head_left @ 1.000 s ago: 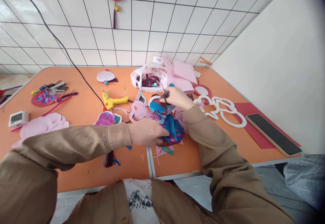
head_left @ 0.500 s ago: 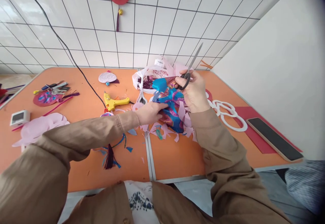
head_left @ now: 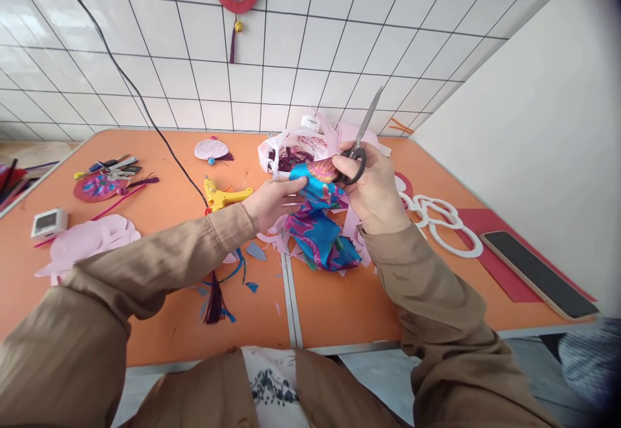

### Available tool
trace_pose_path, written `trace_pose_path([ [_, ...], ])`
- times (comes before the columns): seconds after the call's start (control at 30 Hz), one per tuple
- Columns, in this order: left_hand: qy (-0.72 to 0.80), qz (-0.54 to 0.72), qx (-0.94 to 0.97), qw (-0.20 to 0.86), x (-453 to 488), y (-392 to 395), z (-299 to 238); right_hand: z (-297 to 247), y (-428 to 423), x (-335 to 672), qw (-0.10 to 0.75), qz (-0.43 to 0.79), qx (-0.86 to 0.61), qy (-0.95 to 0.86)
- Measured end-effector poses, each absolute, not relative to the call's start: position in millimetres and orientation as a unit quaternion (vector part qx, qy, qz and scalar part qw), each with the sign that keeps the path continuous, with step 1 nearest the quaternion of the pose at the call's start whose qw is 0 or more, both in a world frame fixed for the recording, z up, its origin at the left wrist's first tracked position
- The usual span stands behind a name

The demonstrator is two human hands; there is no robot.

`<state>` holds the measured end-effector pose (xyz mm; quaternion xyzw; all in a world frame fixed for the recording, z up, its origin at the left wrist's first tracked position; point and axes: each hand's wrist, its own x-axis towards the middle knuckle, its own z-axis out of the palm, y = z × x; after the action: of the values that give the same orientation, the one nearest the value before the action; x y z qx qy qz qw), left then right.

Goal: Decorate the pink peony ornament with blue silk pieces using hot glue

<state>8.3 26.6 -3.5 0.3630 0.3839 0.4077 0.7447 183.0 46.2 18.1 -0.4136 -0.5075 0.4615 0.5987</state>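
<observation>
My left hand [head_left: 272,200] pinches the upper edge of a blue and magenta patterned cloth [head_left: 320,231], lifted above the orange table [head_left: 339,299]. My right hand [head_left: 376,189] grips black-handled scissors [head_left: 361,140] with the blades pointing up and away, and its fingers also touch the cloth's top. The cloth hangs down between both hands, its lower end resting among pink paper scraps.
A yellow glue gun [head_left: 222,194] with a black cord lies left of the hands. A white plastic bag [head_left: 291,150] sits behind. White foam rings [head_left: 444,218], red paper and a phone [head_left: 538,273] lie right. Pink cut-outs [head_left: 87,240], a small white device [head_left: 48,222] and tools are left.
Both hands lifted the cloth off the table toward me and higher. The right hand raised the scissors from pointing down at the cloth to pointing up.
</observation>
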Motion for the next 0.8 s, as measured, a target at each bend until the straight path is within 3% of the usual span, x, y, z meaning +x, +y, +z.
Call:
trace_pose_path([
  [0.47, 0.331, 0.421, 0.427, 0.728, -8, 33, 1, 16, 40, 186, 0.517, 0.415, -0.401, -0.632],
  [0.8, 0.382, 0.424, 0.447, 0.689, -41, 56, 5, 13, 19, 222, 0.317, 0.58, -0.245, -0.709],
])
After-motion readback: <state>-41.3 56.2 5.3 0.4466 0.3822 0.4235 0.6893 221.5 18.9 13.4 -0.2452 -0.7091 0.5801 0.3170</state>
